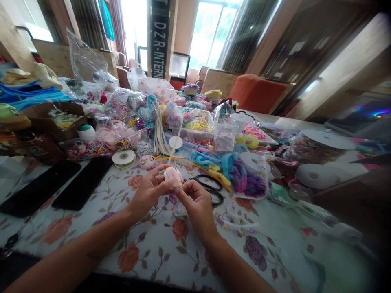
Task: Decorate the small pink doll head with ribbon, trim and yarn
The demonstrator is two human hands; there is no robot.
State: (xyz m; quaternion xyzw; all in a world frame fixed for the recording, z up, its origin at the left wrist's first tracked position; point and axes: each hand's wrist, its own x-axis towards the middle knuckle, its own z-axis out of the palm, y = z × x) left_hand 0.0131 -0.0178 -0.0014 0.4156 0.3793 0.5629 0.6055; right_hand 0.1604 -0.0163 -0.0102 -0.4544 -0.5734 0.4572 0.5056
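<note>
Above the flowered tablecloth (143, 232), my left hand (149, 190) holds a small rounded white and pink piece (172, 175) with yellowish bits on it. A thin pale strip or stick seems to rise from behind its top. My right hand (195, 199) has thumb and forefinger pinched together at the piece's lower right edge; what lies between those fingertips is too small to tell. Black-handled scissors (217, 188) lie just beyond my right hand, their blades partly hidden. A pinkish doll head with big eyes (147, 162) lies just past my left hand.
Two dark phone-like slabs (82, 183) lie at left, near a ribbon spool (123, 157). Bagged beads, fuzzy pipe cleaners (241, 173) and a white tray (207, 118) crowd the far side. Large spools (328, 140) stand at right. An orange chair (256, 93) is behind the table.
</note>
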